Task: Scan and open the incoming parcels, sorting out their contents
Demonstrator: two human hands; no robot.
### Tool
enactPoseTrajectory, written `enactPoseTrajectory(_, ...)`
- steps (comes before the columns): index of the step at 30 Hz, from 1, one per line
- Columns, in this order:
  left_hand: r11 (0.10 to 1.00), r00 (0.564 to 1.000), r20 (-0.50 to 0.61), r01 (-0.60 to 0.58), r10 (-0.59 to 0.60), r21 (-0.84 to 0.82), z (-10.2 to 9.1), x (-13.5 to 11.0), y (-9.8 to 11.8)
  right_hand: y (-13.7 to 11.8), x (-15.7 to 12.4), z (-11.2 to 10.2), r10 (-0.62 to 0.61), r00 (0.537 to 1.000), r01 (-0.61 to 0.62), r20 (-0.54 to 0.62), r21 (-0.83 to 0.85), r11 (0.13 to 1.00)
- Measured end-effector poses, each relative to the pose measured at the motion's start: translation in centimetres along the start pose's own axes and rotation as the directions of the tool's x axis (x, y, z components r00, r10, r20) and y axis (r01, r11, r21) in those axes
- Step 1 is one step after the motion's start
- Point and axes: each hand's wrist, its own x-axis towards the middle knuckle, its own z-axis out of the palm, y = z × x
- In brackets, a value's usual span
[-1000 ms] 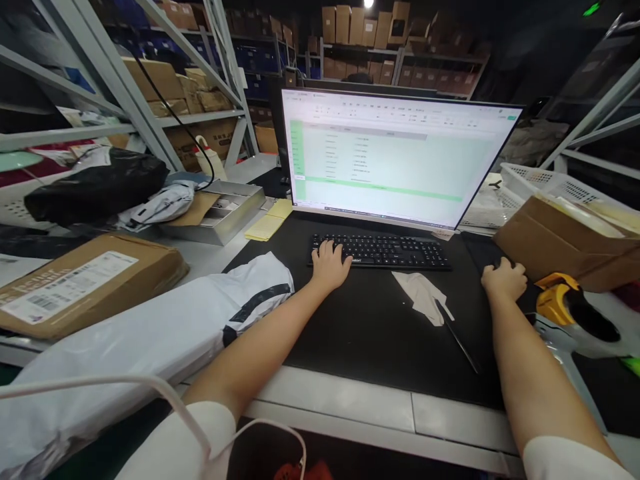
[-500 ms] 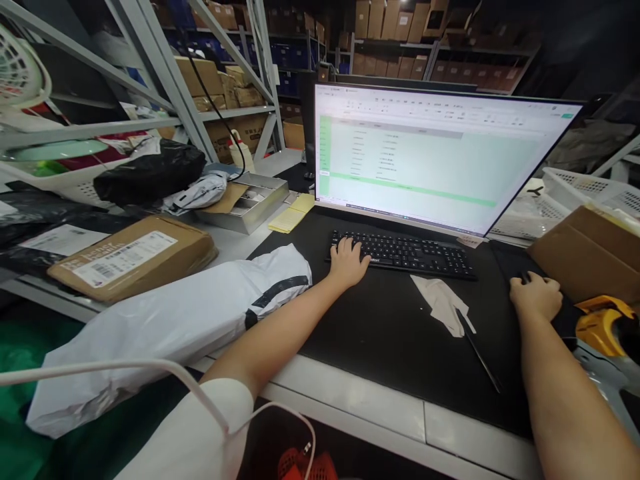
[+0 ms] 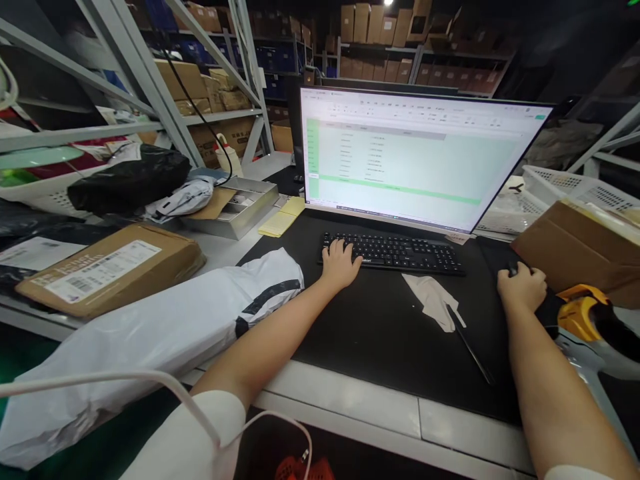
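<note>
My left hand [image 3: 340, 264] rests on the left end of a black keyboard [image 3: 395, 252], fingers spread over the keys. My right hand [image 3: 521, 287] is curled over a dark computer mouse [image 3: 513, 269] on the black desk mat [image 3: 390, 327]. A wide monitor [image 3: 415, 157] with a pale green spreadsheet stands behind the keyboard. A crumpled white paper scrap [image 3: 433, 300] and a thin black pen [image 3: 470, 347] lie on the mat between my hands.
A white plastic mailer [image 3: 165, 327] lies under my left forearm, a brown padded parcel [image 3: 107, 267] beyond it. A yellow-and-black scanner [image 3: 587, 317] and a cardboard box [image 3: 580, 243] sit at the right. Metal tray [image 3: 235, 210], yellow notes [image 3: 281, 217], shelving racks behind.
Only the camera view has swayed, first right, then back left. Both hands have stayed on the keyboard and the mouse.
</note>
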Motion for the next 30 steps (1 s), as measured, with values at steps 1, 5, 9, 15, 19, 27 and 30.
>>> enactPoseTrajectory(1,1.000,1.000,0.000,-0.003,0.003,0.003,0.06,0.03,-0.03,0.00,0.02,0.02,-0.008,1.000,0.008,0.013,0.004,1.000)
enactPoseTrajectory(5,1.000,1.000,0.003,0.000,0.000,0.008,0.16,0.11,-0.07,0.07,0.14,0.11,-0.014,0.999,0.014,0.051,0.008,1.000)
enactPoseTrajectory(9,1.000,1.000,0.009,0.001,-0.001,0.007,0.12,0.11,-0.05,0.14,0.20,0.11,-0.013,0.998,0.012,0.061,0.012,1.000)
enactPoseTrajectory(15,1.000,1.000,0.013,0.009,-0.009,0.008,0.05,0.05,0.04,0.23,0.22,0.17,-0.027,0.997,0.025,0.073,0.020,0.999)
enactPoseTrajectory(19,1.000,1.000,0.017,0.006,-0.006,0.001,0.02,0.02,0.08,0.37,0.31,0.34,-0.021,0.998,0.020,0.067,0.019,1.000)
enactPoseTrajectory(27,1.000,1.000,0.019,0.007,-0.007,-0.008,-0.02,-0.03,0.12,0.45,0.56,0.56,-0.022,0.997,0.021,0.070,0.016,1.000)
enactPoseTrajectory(30,1.000,1.000,0.029,0.008,-0.008,-0.015,-0.12,-0.06,0.16,0.42,0.68,0.60,-0.014,0.996,0.013,0.083,0.010,1.000)
